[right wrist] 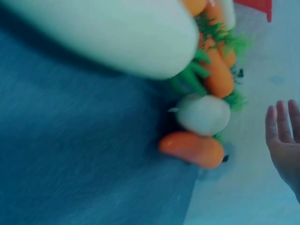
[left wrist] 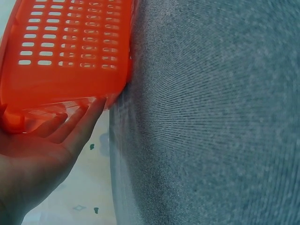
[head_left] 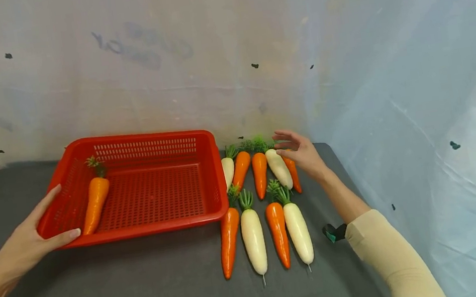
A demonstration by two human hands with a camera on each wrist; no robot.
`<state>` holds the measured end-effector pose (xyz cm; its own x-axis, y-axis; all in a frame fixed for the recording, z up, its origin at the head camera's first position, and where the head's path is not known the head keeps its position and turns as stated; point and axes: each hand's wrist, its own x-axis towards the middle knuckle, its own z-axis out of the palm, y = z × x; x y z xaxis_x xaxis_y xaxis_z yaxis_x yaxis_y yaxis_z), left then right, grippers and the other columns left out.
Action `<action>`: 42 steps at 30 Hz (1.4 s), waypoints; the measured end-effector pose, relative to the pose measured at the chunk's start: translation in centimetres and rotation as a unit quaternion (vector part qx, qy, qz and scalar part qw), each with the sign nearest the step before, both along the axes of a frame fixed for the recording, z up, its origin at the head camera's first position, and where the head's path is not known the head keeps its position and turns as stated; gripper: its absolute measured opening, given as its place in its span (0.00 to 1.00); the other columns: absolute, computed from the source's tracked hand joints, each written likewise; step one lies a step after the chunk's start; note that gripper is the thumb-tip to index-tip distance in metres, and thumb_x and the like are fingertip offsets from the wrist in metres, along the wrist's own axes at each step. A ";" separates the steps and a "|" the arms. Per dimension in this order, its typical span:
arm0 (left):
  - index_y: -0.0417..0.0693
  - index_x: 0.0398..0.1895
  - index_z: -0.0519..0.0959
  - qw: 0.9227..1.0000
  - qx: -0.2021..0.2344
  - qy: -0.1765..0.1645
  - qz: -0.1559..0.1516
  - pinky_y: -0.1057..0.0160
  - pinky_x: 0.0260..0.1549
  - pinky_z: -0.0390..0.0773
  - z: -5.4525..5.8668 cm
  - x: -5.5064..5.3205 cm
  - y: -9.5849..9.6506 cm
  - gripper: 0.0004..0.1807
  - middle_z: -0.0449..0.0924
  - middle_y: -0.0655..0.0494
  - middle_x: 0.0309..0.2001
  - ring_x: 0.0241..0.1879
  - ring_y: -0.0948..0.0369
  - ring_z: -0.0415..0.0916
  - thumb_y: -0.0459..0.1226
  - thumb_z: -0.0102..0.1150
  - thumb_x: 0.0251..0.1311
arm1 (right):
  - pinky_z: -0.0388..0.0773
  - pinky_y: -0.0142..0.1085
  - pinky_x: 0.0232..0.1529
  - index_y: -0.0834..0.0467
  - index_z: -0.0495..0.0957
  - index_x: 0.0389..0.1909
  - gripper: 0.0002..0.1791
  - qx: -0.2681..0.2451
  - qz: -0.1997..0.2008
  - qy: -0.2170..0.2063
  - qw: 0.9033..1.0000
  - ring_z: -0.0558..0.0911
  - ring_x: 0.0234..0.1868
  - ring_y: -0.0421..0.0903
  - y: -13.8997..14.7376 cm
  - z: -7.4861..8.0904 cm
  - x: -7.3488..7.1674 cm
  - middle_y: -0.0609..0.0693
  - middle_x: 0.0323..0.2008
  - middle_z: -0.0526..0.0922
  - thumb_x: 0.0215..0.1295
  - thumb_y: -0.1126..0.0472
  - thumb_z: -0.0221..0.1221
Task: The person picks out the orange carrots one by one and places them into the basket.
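Observation:
At the left end of a red plastic basket [head_left: 157, 226], my left hand [head_left: 27, 244] grips the corner, its thumb over the front rim. In the left wrist view, the fingers of the left hand [left wrist: 51, 145] reach along the basket's outer wall [left wrist: 61, 89]. One carrot [head_left: 96, 196] with a green top lies inside, near that hand. My right hand [head_left: 302, 152] is empty, its fingers extended, by the back-row white radish [head_left: 278, 168] and the rightmost carrot [head_left: 293, 176]. The right wrist view shows this hand [right wrist: 286, 140] apart from the vegetables.
Right of the basket, carrots and white radishes lie in two rows on the grey cloth [head_left: 148, 293]. The front row holds a carrot [head_left: 230, 241], a radish [head_left: 253, 240], another carrot [head_left: 278, 234] and another radish [head_left: 298, 231]. A pale plastic sheet [head_left: 228, 43] hangs behind.

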<state>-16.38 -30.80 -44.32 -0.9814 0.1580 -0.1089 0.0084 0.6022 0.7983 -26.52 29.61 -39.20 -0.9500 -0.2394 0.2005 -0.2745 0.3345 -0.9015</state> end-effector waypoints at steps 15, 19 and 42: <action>0.77 0.77 0.27 1.000 0.023 0.001 0.016 0.24 0.51 0.56 -0.2 0.3 0.2 0.56 0.27 0.31 0.77 0.62 0.27 0.50 0.45 0.62 0.66 | 0.76 0.43 0.54 0.66 0.68 0.68 0.28 0.059 -0.070 -0.003 0.996 0.69 0.64 0.68 1.6 0.0 2.4 0.68 0.65 0.70 0.67 0.72 0.59; 0.78 0.77 0.28 1.000 0.025 0.002 0.014 0.33 0.57 0.60 -0.3 0.4 0.1 0.55 0.27 0.34 0.77 0.63 0.29 0.49 0.44 0.62 0.66 | 0.74 0.52 0.56 0.66 0.66 0.69 0.30 0.063 -0.081 -0.011 0.995 0.67 0.65 0.70 2.4 -1.1 2.4 0.68 0.66 0.69 0.67 0.72 0.59; 0.78 0.77 0.28 0.999 0.030 0.004 0.012 0.79 0.33 0.64 -0.2 0.2 0.0 0.56 0.30 0.33 0.77 0.62 0.31 0.52 0.43 0.63 0.66 | 0.73 0.60 0.55 0.62 0.57 0.76 0.36 0.076 -0.066 -0.114 0.988 0.73 0.60 0.69 4.9 -5.1 0.2 0.68 0.71 0.60 0.69 0.69 0.59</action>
<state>-16.13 -30.79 -44.50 -0.9856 0.1410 -0.0931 0.0006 0.5540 0.8325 -26.37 34.49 -44.26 -0.9913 -0.1210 -0.0516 -0.0144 0.4897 -0.8718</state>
